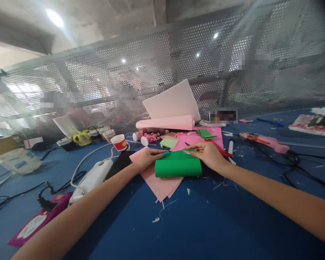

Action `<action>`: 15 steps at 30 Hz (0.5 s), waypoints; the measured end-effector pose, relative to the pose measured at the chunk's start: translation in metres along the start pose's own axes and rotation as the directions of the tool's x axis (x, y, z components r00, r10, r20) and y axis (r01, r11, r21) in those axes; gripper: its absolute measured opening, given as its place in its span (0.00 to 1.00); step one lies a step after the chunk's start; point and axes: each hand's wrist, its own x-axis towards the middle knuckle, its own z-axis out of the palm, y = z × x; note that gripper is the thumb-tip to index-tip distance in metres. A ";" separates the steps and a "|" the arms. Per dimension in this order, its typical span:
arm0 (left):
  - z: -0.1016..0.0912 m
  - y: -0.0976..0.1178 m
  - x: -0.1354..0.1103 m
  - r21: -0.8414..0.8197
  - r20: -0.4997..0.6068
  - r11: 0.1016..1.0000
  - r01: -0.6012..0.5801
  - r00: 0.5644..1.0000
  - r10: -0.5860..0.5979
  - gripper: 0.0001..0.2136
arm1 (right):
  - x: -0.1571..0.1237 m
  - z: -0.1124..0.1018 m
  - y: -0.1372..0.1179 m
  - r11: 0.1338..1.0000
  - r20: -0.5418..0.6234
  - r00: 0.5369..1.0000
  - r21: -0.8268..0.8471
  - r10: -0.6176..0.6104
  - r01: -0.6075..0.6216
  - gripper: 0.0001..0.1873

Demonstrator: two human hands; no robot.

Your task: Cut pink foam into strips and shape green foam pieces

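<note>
A green sheet (178, 167), folded over into a loose roll, lies on pink sheets (157, 182) on the blue table (200, 216). My left hand (145, 159) grips the roll's far left edge, fingers pressed on it. My right hand (208, 153) pinches the far right edge of the same green sheet. Both forearms reach in from the near corners.
Behind stand a rolled pink sheet (165, 123), a white sheet (173, 101), small green pieces (206, 133), a red paper cup (119, 142) and a white power strip (93, 177) with cables. A pink glue gun (268, 141) lies right. A perforated metal screen (178, 65) closes the back.
</note>
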 end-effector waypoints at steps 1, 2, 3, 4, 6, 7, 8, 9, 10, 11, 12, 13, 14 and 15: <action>0.000 0.000 0.000 -0.009 0.006 1.000 0.003 1.000 -0.003 0.18 | 0.000 0.000 0.000 1.000 -0.005 1.000 0.001 -0.002 0.002 0.11; 0.000 0.000 0.000 -0.016 0.012 1.000 0.001 1.000 -0.001 0.18 | 0.000 0.000 -0.001 1.000 -0.011 1.000 0.004 -0.004 0.004 0.11; 0.000 0.000 0.000 -0.018 0.017 1.000 -0.003 1.000 0.004 0.17 | -0.001 0.001 -0.001 1.000 -0.016 1.000 0.009 -0.008 0.009 0.11; -0.001 0.000 0.000 -0.017 0.019 1.000 -0.010 1.000 0.010 0.17 | -0.001 0.001 -0.002 1.000 -0.020 1.000 0.016 -0.014 0.015 0.11; -0.001 -0.001 0.000 -0.005 0.012 1.000 -0.021 1.000 0.021 0.16 | -0.002 0.001 -0.004 0.999 -0.024 0.999 0.034 -0.027 0.028 0.14; -0.001 -0.001 0.000 0.000 0.004 1.000 -0.025 1.000 0.025 0.16 | -0.002 0.002 -0.005 0.999 -0.026 0.999 0.039 -0.032 0.033 0.16; -0.001 -0.001 0.000 0.004 -0.004 1.000 -0.027 1.000 0.027 0.16 | -0.002 0.002 -0.006 0.999 -0.027 0.999 0.041 -0.035 0.036 0.17; -0.001 -0.001 0.000 0.007 -0.012 1.000 -0.028 1.000 0.028 0.16 | -0.002 0.002 -0.006 0.999 -0.029 0.999 0.041 -0.035 0.036 0.18; -0.001 -0.001 -0.001 0.009 -0.019 1.000 -0.030 0.999 0.030 0.15 | -0.003 0.001 -0.007 0.999 -0.030 0.999 0.038 -0.034 0.035 0.17; 0.000 0.000 -0.002 0.010 -0.024 0.999 -0.031 0.999 0.031 0.15 | -0.003 0.001 -0.006 0.999 -0.030 0.999 0.032 -0.031 0.032 0.16; 0.000 0.000 -0.002 0.014 -0.028 0.999 -0.030 0.999 0.031 0.15 | -0.002 0.001 -0.006 0.999 -0.030 0.999 0.024 -0.028 0.029 0.15; 0.001 0.000 -0.003 0.017 -0.031 0.999 -0.029 0.999 0.030 0.15 | -0.002 0.000 -0.005 1.000 -0.030 0.999 0.013 -0.026 0.027 0.15; 0.001 0.001 -0.003 0.021 -0.034 0.999 -0.030 0.999 0.030 0.15 | -0.002 0.000 -0.004 1.000 -0.031 0.999 0.001 -0.025 0.025 0.15; 0.001 0.001 -0.003 0.023 -0.036 0.999 -0.031 0.999 0.031 0.15 | -0.002 -0.001 -0.003 1.000 -0.031 0.999 -0.013 -0.025 0.024 0.15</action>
